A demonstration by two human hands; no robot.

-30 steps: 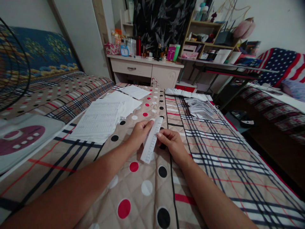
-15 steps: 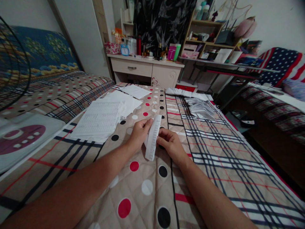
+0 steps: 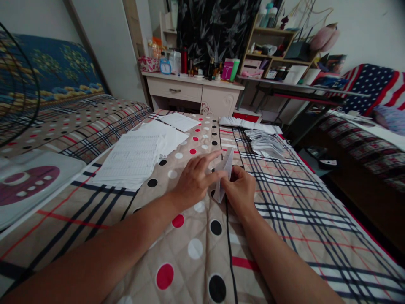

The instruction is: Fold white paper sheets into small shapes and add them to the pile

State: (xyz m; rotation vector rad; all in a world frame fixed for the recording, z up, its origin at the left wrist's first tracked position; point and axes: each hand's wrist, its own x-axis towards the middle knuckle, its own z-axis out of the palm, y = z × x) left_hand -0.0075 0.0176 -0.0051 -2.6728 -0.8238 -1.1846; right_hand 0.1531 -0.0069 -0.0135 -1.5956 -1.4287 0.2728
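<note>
My right hand (image 3: pixel 241 188) pinches a folded sheet of paper (image 3: pixel 228 159) by its right side, holding it tilted on edge above the dotted bedspread. Reaching in from the left, my left hand (image 3: pixel 195 180) has its fingers stretched out and apart, one of them lying against the paper's left face. Part of the fold is hidden behind the fingers. To the left lies a pile of printed sheets (image 3: pixel 129 158), with more white sheets (image 3: pixel 180 121) behind it. A bundle of folded paper strips (image 3: pixel 264 145) rests at the right, in front of another white row of folded paper (image 3: pixel 247 123).
The quilted bedspread (image 3: pixel 177 261) has dots in the middle and plaid at the sides. A white appliance with a purple panel (image 3: pixel 34 183) stands at the left edge. Beyond the bed is a white dresser (image 3: pixel 177 89) crowded with bottles; a shelf desk (image 3: pixel 275 59) is at its right.
The folded paper has moved right and turned, now in my right hand's pinch. My left hand has let go of its grip and spread its fingers beside the paper.
</note>
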